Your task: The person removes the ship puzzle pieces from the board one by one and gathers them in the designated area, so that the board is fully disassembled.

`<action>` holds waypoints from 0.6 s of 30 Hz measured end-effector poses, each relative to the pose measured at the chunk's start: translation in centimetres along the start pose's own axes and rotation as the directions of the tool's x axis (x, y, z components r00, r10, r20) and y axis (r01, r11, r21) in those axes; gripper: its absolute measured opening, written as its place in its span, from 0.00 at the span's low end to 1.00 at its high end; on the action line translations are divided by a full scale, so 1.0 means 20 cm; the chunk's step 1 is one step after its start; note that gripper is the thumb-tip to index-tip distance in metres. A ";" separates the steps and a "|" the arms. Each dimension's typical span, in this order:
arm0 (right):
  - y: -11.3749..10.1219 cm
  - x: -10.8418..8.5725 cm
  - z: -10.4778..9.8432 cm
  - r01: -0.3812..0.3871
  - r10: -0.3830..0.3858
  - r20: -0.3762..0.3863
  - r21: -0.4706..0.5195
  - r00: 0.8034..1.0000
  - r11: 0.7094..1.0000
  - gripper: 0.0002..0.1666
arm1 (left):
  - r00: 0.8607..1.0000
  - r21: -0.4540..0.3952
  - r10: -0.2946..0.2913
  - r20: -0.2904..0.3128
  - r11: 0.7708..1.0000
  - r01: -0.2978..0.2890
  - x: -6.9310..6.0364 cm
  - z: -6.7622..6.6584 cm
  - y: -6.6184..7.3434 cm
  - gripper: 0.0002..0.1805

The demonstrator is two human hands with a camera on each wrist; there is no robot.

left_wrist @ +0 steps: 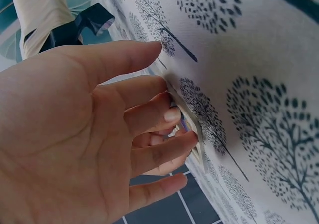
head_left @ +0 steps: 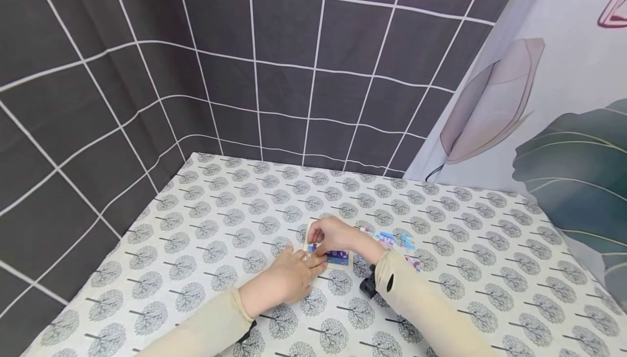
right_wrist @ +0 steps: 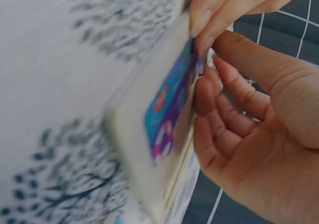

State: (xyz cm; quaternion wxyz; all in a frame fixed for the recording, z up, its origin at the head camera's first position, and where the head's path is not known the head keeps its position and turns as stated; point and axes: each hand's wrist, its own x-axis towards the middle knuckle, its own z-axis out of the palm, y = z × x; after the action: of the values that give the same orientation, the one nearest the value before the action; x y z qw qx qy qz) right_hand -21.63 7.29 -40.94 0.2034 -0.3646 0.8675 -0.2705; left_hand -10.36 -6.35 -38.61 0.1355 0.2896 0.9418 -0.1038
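A thin pale-bordered board (head_left: 344, 260) with a purple and blue picture lies on the table. In the right wrist view, its picture (right_wrist: 169, 112) shows purple and turquoise areas. My left hand (head_left: 290, 276) rests its extended fingertips on the board's near-left part; in the left wrist view, the thumb stands apart. My right hand (head_left: 335, 236) is over the board's far side, with its fingers curled. Between its thumb and index finger, a small white-edged piece (right_wrist: 211, 60) shows, mostly hidden by the fingers. The two hands' fingertips nearly meet there.
Colourful flat pieces (head_left: 395, 239) lie to the board's right, partly behind the right forearm. A white tablecloth (head_left: 215, 291) with grey trees covers the table. Dark gridded curtain (head_left: 284, 90) hangs behind and to the left; a leaf-patterned curtain (head_left: 563, 145) hangs at the right.
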 end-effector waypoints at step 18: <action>-0.02 0.00 -0.01 0.010 -0.011 0.043 0.015 0.999 1.000 0.13 | 1.000 0.034 0.021 -0.015 0.999 -0.021 0.00 0.01 0.00 0.30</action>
State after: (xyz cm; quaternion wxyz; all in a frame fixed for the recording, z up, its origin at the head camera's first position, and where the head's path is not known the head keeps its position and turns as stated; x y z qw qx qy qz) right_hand -21.60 7.19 -40.51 0.2233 -0.3736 0.8589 -0.2698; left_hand -10.32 -6.46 -38.68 0.1244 0.3025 0.9378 -0.1160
